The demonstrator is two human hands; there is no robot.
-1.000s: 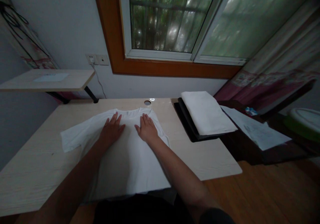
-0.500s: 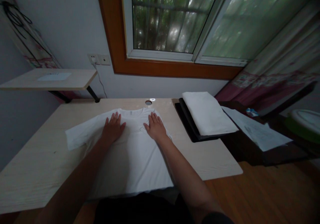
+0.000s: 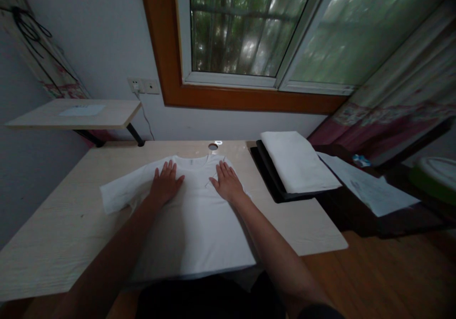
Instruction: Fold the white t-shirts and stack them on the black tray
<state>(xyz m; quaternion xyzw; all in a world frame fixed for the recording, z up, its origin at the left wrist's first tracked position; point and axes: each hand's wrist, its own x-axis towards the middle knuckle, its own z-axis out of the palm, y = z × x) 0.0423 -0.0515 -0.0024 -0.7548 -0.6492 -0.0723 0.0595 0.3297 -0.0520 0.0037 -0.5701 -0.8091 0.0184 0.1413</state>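
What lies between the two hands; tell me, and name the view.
In the head view, the upper front of the white shirt lies between the left hand and the right hand; nothing else shows there.

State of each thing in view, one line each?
White shirt, spread out, sleeve on left extended
Left hand, open, flat on shirt
Right hand, open, flat on shirt
White cloth, folded, atop black layers
Wall socket, plug inserted
Right curtain, drawn aside
Window, open or shut unclear
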